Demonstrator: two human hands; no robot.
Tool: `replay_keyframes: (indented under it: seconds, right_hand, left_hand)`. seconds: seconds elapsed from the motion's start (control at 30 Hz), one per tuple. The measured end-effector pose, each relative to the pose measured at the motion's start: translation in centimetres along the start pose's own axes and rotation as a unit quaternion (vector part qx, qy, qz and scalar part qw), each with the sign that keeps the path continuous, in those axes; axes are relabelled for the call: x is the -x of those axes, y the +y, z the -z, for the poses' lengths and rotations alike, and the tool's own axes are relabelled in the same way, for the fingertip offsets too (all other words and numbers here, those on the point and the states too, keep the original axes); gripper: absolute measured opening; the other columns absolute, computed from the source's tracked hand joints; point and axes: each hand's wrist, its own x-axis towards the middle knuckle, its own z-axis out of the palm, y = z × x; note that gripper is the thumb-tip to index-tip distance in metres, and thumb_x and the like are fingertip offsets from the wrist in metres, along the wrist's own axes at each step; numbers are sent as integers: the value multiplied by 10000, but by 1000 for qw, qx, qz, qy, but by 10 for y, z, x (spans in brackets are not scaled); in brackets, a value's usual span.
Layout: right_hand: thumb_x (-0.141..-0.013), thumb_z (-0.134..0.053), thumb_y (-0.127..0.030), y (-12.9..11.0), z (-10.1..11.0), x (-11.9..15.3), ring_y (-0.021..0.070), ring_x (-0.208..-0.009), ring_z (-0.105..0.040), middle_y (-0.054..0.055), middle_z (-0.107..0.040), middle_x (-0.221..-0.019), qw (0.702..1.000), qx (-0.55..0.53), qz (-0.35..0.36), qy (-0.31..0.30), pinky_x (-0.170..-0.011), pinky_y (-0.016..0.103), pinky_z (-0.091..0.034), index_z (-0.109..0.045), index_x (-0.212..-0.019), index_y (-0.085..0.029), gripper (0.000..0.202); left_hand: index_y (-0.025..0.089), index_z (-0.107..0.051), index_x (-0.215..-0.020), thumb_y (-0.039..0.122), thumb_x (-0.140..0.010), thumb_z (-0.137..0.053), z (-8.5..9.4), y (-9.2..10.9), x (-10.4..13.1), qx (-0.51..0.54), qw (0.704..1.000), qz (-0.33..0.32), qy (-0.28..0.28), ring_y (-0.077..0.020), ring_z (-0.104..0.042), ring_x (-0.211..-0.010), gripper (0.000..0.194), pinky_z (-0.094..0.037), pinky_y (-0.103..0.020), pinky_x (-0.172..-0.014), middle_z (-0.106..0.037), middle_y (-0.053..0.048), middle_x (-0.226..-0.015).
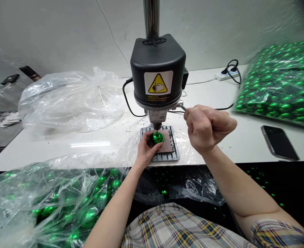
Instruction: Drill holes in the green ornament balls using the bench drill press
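Observation:
Under the black drill press (157, 65) lies a shiny green ball (158, 137), on a brown board (167, 147) set on the slotted metal base (175, 151). My left hand (147, 148) grips the ball from the left between thumb and fingers. The drill bit reaches down to the top of the ball; whether it has entered cannot be made out. On the right, my right hand (205, 127) is wrapped round the metal feed lever (182, 107) at the side of the drill head. Dark shavings are scattered over the base.
Clear plastic bags (71, 100) lie at the left back. A large bag of green balls (281, 86) fills the right back, near a power strip (227, 75). The phone (280, 142) rests at right. Another bag of green balls (90, 206) is below the table's front edge.

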Motion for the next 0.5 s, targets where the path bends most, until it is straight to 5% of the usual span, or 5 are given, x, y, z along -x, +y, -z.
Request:
replay_keyframes:
  seconds: [0.2,0.5]
  right_hand:
    - [-704,-505,51,9,9,13,53,-473,-216,-23,-234,-516,994,-33,84,-64,-481,260,-186,-221,-560,-143,373]
    - [-721,-514,22,11,12,21,57,-436,-259,-30,-270,-494,990,-23,102,-89,-474,261,-223,-234,-548,-141,368]
  left_hand:
    - [193,-565,-1141,304,-729,-788,1,0,0,-16,1000,-15,-6,-232,-591,-1123,482,-442,-388,-1011,-627,-93,-1162]
    - [188,-578,-1098,292,-695,-811,1,1,0,6,1000,-8,-1,-226,-607,-1091,477,-442,-388,-1009,-650,-78,-1109]
